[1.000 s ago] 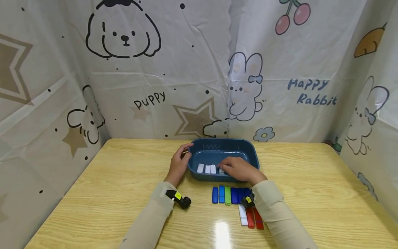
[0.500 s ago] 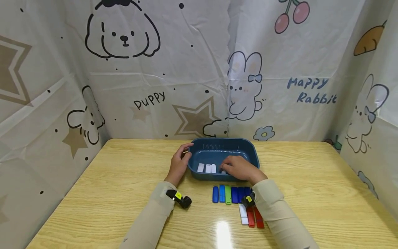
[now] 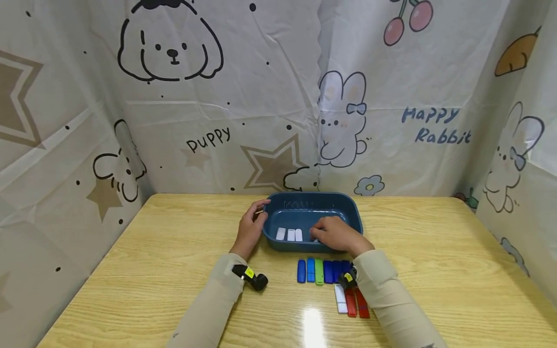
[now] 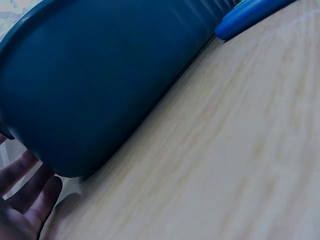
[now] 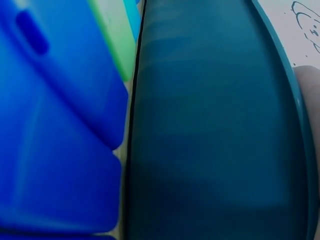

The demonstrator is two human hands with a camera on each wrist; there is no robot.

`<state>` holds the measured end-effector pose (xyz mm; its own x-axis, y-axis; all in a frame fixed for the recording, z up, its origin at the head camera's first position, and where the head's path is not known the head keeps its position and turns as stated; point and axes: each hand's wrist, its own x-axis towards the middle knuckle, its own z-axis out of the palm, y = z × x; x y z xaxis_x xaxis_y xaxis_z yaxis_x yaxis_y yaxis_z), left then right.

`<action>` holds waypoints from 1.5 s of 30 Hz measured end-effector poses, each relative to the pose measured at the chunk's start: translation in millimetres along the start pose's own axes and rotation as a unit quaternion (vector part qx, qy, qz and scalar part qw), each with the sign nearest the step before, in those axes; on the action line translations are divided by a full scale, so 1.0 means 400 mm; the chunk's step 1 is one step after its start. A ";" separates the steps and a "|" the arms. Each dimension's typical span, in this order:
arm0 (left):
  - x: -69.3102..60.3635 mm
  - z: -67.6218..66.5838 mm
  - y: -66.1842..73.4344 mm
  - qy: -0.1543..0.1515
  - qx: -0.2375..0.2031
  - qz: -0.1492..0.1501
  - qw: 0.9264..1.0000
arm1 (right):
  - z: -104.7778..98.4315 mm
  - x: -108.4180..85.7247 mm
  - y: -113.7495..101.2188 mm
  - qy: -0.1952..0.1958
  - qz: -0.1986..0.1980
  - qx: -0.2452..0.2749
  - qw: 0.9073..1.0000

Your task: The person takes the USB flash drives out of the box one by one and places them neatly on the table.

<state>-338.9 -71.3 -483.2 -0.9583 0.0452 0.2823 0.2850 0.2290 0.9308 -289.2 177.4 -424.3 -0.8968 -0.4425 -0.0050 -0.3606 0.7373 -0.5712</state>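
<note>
A dark teal plastic basin stands at the far middle of the table. My left hand rests against its left end, fingertips near the rim; in the left wrist view the fingers lie spread beside the basin's wall. My right hand reaches over the front rim into the basin, fingers curled down at a white flat piece like a USB stick, mostly hidden under the hand. Left of it, more white USB sticks, among them one, stand in a row along the basin's front side.
In front of the basin, a row of blue USB sticks and a green one lies on the table. Closer to me lie a white one and red ones, partly under the right sleeve. A printed curtain hangs behind.
My right hand has shifted slightly right inside the basin, and the white USB stick beneath it has moved right too, showing less. The left hand stays where it was.
</note>
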 end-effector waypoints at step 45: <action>0.001 0.000 -0.003 -0.003 0.001 -0.011 1.000 | 0.003 0.005 0.004 0.115 0.079 0.037 0.990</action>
<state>-339.6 -71.8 -484.1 -0.9642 0.0464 0.2609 0.2645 0.2314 0.9362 -291.4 177.1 -426.2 -0.9781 -0.1910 0.0827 -0.1993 0.7453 -0.6362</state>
